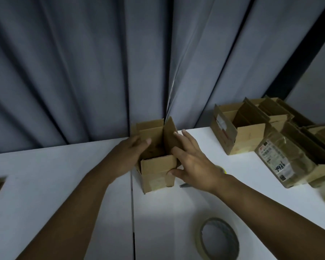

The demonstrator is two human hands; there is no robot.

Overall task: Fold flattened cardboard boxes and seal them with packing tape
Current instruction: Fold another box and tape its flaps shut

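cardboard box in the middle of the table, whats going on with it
A person is setting up a small cardboard box on the white table. The left hand holds its left side; the right hand presses straight fingers against the upright right flap. The top is open and untaped. A tape roll lies untouched nearer the person.

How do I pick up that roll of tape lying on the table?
Pinch the ring of the tape roll from straight above, with fingers down in the hole and the thumb on the outside. It lies flat on the white table, so its outer wall sits low, but the open middle leaves room for fingers. The right hand is nearer, so it is probably the easier one to use.
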